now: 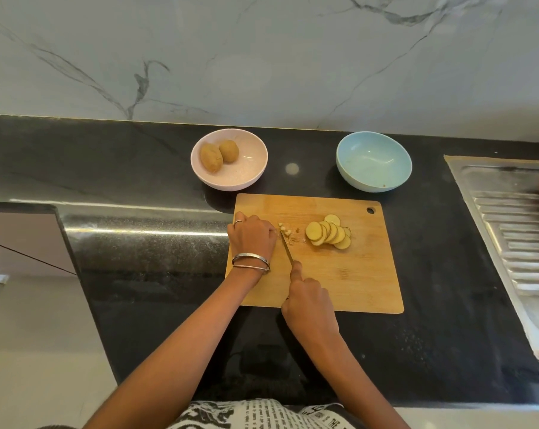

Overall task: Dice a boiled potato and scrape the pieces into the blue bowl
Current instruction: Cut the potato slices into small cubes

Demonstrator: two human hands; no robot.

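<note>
Right hand [308, 300] is gripping the knife [286, 246]; left hand [252, 235], fingers curled, is holding soft, crumbly potato bits [287, 232] mid-frame. Slices [328, 233] are waiting nearby; blue bowl [373, 161] is sitting upper right.

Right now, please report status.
Right hand grips knife; left hand holds potato. Slices on board, blue bowl empty. Nothing blocking.

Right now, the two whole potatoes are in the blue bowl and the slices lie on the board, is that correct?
Not quite. The head view shows the two whole potatoes in the pink bowl; the blue bowl holds none. The slices do lie on the board.
</note>
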